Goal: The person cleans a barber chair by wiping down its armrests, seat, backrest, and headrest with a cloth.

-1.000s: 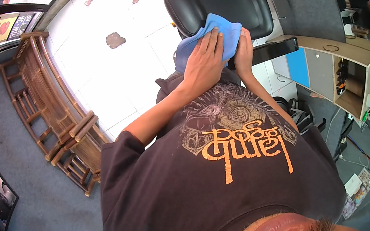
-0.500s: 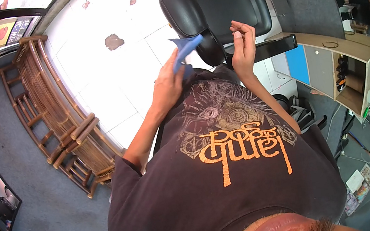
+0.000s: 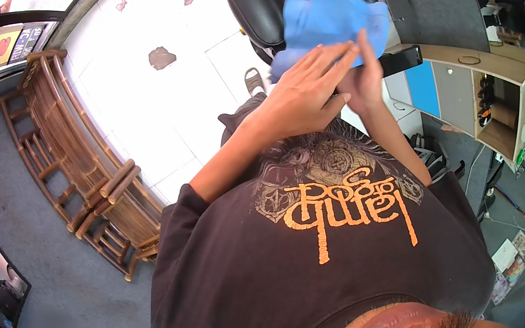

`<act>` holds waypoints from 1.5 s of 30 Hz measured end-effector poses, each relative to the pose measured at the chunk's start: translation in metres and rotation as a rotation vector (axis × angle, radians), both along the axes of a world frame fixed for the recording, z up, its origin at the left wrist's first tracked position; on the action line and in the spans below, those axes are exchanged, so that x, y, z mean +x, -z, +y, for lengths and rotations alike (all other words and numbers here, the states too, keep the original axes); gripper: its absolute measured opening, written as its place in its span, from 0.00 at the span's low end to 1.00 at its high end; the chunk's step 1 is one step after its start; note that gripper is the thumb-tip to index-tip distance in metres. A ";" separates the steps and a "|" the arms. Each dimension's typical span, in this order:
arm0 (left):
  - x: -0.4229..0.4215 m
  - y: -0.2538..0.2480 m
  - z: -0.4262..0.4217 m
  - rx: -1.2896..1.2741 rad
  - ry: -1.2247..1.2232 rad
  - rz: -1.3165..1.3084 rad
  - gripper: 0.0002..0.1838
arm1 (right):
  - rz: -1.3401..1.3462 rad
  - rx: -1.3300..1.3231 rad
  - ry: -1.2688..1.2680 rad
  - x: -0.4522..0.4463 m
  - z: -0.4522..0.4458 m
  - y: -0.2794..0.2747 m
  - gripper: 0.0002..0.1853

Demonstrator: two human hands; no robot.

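Observation:
A light-blue cloth [image 3: 332,19] is fanned out beyond my fingers, over the black chair seat, its edges blurred by motion. My left hand [image 3: 306,92] reaches across to the right with its fingers straight and close together, pressing the near edge of the cloth toward my other hand. My right hand [image 3: 364,79] stands upright beside it, a finger in front of the cloth, and the two hands overlap at the fingertips. Part of the grip is hidden behind my left fingers. The dark printed T-shirt [image 3: 354,266] on my body lies below both hands.
Ahead stands a black padded chair [image 3: 257,10] with an armrest [image 3: 402,59]. To the left is a bamboo bench [image 3: 69,133] on the floor. On the right, a wooden cabinet [image 3: 490,59] holds items on its shelf. Mirrors [image 3: 4,291] lean at the lower left.
The folded cloth in my left hand has moved right and forward and is now spread out. My left hand has swung across to meet my right hand, which was apart and without cloth.

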State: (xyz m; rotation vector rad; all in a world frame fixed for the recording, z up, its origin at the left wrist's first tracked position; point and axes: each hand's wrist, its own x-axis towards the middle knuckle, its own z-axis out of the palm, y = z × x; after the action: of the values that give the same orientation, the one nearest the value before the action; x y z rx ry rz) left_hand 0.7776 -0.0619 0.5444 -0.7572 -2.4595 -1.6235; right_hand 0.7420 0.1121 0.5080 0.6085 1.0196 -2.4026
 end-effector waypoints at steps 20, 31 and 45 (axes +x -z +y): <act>-0.122 0.108 -0.068 -0.300 -0.537 0.242 0.10 | 0.656 0.794 0.054 0.036 -0.013 0.135 0.26; -0.127 0.108 -0.071 -0.306 -0.510 0.234 0.11 | 0.460 0.888 -0.353 0.012 -0.013 0.082 0.28; -0.127 0.106 -0.073 -0.282 -0.503 0.222 0.10 | 0.870 1.114 -0.357 0.022 -0.018 0.075 0.25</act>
State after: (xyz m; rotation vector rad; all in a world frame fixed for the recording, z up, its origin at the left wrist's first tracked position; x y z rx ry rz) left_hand 0.6503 -0.1350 0.4383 -0.2800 -2.4709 -0.9786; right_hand 0.7639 0.0942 0.4326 -0.3832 2.5759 -1.5584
